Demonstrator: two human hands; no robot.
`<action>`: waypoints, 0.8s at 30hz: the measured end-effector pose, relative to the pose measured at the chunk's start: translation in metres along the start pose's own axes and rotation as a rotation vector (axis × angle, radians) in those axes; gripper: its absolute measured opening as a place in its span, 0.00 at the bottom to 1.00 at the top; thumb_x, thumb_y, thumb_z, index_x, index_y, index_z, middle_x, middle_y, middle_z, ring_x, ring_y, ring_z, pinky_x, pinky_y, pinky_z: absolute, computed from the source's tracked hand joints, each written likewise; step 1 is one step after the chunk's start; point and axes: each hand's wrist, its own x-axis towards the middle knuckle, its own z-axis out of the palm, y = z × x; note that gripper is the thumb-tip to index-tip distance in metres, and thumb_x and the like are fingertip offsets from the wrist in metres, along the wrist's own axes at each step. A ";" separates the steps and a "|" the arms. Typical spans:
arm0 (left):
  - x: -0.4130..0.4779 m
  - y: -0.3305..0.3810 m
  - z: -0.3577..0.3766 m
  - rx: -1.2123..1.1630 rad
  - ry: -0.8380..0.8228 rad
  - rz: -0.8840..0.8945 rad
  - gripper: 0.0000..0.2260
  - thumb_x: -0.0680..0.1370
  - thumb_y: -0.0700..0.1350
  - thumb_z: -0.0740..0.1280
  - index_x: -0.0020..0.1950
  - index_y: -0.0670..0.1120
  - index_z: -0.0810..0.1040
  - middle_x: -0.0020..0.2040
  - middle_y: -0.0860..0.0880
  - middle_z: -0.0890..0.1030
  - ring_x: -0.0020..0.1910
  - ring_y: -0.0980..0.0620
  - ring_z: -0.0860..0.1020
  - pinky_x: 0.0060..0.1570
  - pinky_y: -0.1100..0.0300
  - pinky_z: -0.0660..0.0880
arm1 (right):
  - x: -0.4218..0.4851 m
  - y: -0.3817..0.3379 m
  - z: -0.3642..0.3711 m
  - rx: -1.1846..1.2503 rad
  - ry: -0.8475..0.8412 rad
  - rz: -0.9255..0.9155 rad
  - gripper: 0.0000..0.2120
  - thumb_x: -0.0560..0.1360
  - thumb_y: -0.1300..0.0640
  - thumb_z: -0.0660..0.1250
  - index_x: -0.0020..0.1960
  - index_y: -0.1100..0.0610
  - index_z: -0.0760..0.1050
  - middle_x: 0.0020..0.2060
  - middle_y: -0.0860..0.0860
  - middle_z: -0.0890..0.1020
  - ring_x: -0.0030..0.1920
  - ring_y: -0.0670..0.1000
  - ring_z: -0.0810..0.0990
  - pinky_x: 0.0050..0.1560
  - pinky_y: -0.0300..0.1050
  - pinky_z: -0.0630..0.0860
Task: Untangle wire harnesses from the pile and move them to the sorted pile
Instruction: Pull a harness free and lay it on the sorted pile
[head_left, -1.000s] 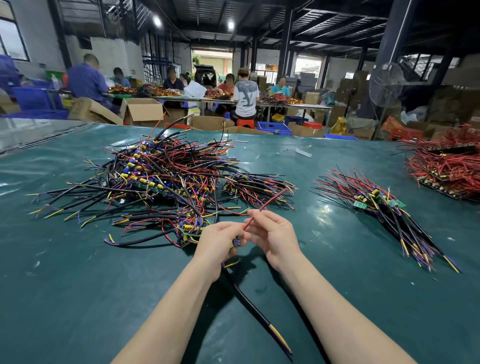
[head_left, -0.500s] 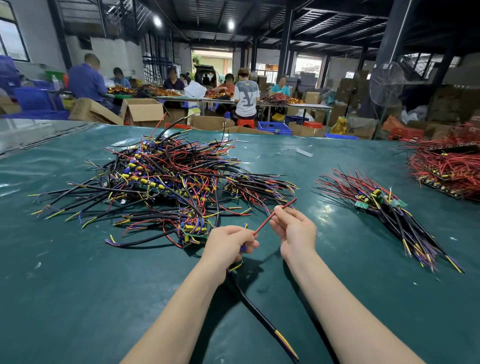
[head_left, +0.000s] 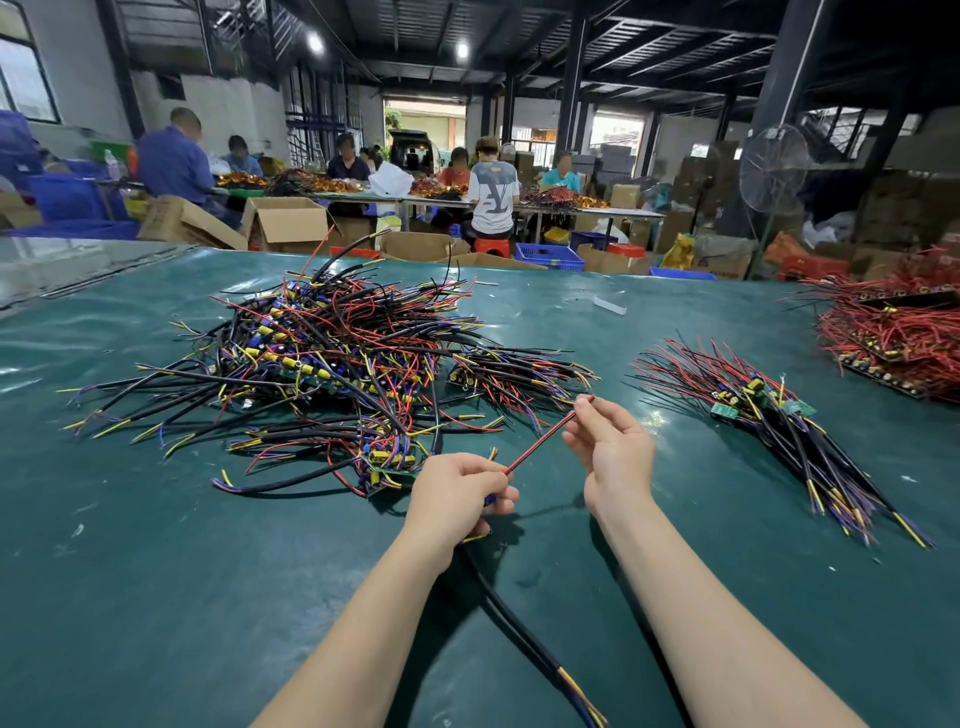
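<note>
Seen from the head camera, both forearms reach in from 6 o'clock over the green-covered table (head_left: 156, 571). The left hand (head_left: 457, 499) sits just below the middle of the frame, fingers curled tight round the body of one wire harness (head_left: 491, 500). From that grip the harness's black cable (head_left: 519, 623) trails under the wrist toward 5 o'clock, and its yellow and blue ends reach the bottom edge. A thin red wire (head_left: 545, 436) of the same harness runs straight from the left fist toward 2 o'clock. There the right hand (head_left: 613, 447) pinches it near its tip between thumb and forefinger; the other fingers are loosely bent. The harness is held just above the table, apart from both piles. The tangled pile (head_left: 332, 364) of black, red, yellow and blue wires spreads at 10 to 11 o'clock of the hands, its nearest strands close to the left knuckles. The sorted pile (head_left: 769, 415) lies at 3 o'clock, laid roughly parallel. A heap of red wires (head_left: 893, 338) sits at the table's edge at 2 o'clock. Beyond the table, at 12 o'clock, workers (head_left: 493, 192) sit at long benches among cardboard boxes (head_left: 291, 221), with a standing fan (head_left: 774, 169) at 1 o'clock.
</note>
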 end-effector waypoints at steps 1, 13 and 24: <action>0.000 -0.001 0.000 0.008 0.006 0.002 0.09 0.75 0.34 0.63 0.38 0.45 0.78 0.28 0.51 0.80 0.24 0.60 0.78 0.19 0.71 0.64 | 0.001 -0.001 -0.002 0.009 -0.003 -0.001 0.09 0.74 0.69 0.65 0.38 0.58 0.75 0.20 0.47 0.77 0.22 0.41 0.76 0.25 0.32 0.74; -0.002 0.004 -0.005 0.061 -0.277 0.008 0.07 0.76 0.37 0.66 0.41 0.47 0.79 0.31 0.53 0.83 0.30 0.62 0.80 0.22 0.71 0.65 | 0.008 -0.010 -0.011 0.058 0.038 0.123 0.12 0.76 0.66 0.61 0.34 0.61 0.71 0.17 0.47 0.74 0.17 0.41 0.71 0.19 0.30 0.69; 0.005 0.003 -0.009 -0.078 -0.078 0.083 0.09 0.73 0.37 0.69 0.34 0.47 0.80 0.29 0.52 0.80 0.31 0.56 0.76 0.26 0.67 0.72 | -0.015 0.012 0.005 -0.110 -0.341 0.235 0.09 0.77 0.63 0.61 0.40 0.61 0.77 0.26 0.51 0.77 0.24 0.44 0.76 0.27 0.36 0.75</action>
